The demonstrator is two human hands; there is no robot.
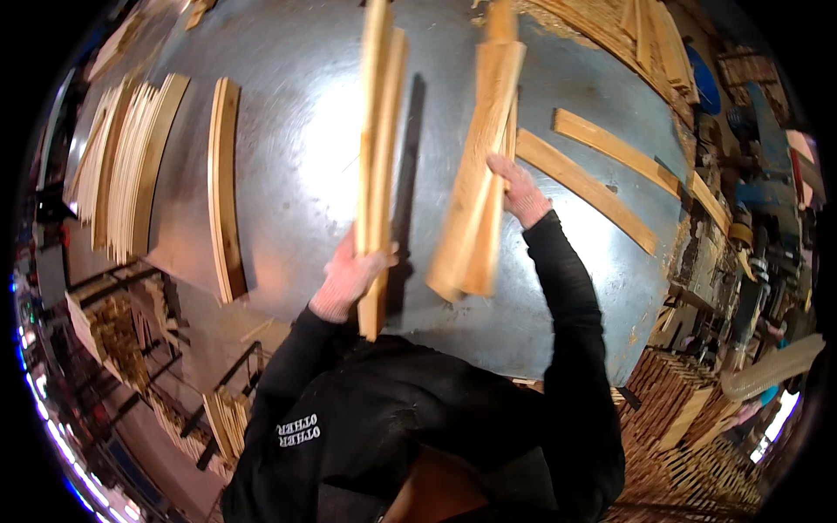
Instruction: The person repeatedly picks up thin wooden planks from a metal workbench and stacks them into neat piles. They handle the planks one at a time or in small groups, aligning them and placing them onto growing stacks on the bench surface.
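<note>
My left hand (347, 277), in a pale pink knit glove, is closed round the lower part of a few long wooden slats (377, 139). They stand lengthwise away from me, and their shadow falls to the right. My right hand (523, 193), gloved alike, grips another bundle of wooden slats (475, 192) by its right edge. These fan apart slightly and their near ends blur with motion. Both bundles are over a shiny grey metal table (292, 209). Right of my right hand, two loose slats (586, 188) (615, 150) lie slantwise on the tabletop.
At the left stands a row of stacked slats (144, 170), with a separate narrow group (225, 192) beside it. More boards (664, 44) lie at the far right edge. Wood piles (671, 401) stand below right, near a ribbed hose (774, 370). A rack with wood (113, 331) is lower left.
</note>
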